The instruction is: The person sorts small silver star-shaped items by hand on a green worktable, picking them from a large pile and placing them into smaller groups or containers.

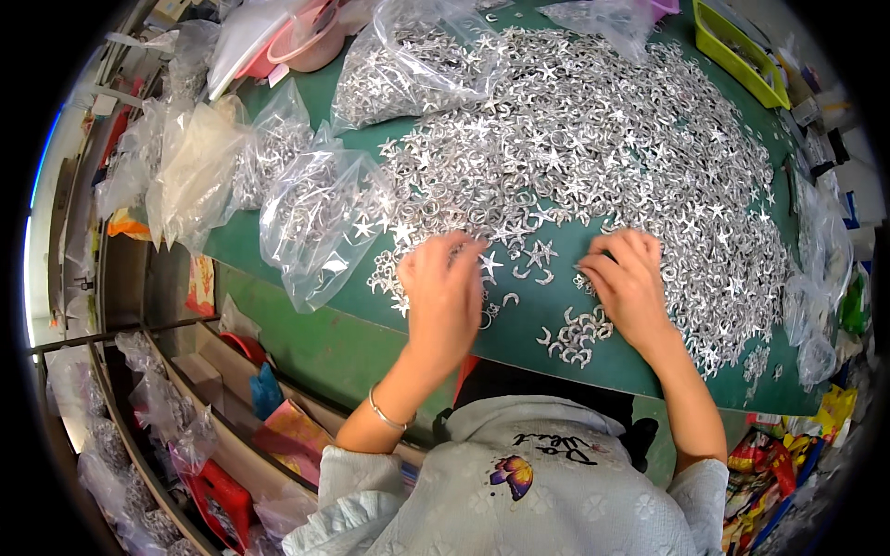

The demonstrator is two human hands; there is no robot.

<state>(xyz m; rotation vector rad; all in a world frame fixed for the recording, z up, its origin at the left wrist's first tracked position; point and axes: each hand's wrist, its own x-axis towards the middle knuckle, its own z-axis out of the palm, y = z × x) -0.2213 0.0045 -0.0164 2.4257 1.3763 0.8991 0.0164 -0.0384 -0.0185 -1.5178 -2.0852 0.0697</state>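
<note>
A wide heap of small silver metal pieces (593, 139), many star-shaped and others crescent-shaped, covers much of the green table (371, 310). At the heap's near left edge is my left hand (443, 283), its fingers curled together over some pieces; what they pinch is hidden. My right hand (626, 278) bends at the heap's near edge, thumb and fingers drawn together at small silver bits I cannot make out. Between the hands lie a few loose stars (540, 252) and crescents. A small group of crescents (577, 337) sits just left of my right wrist.
Clear plastic bags of silver pieces (320, 222) stand left of the heap, and a larger bag (408, 74) lies behind. Pink basins (306, 42) are at the far left, a yellow-green basket (740, 54) at the far right. Shelves with bags (176, 408) flank the table's left.
</note>
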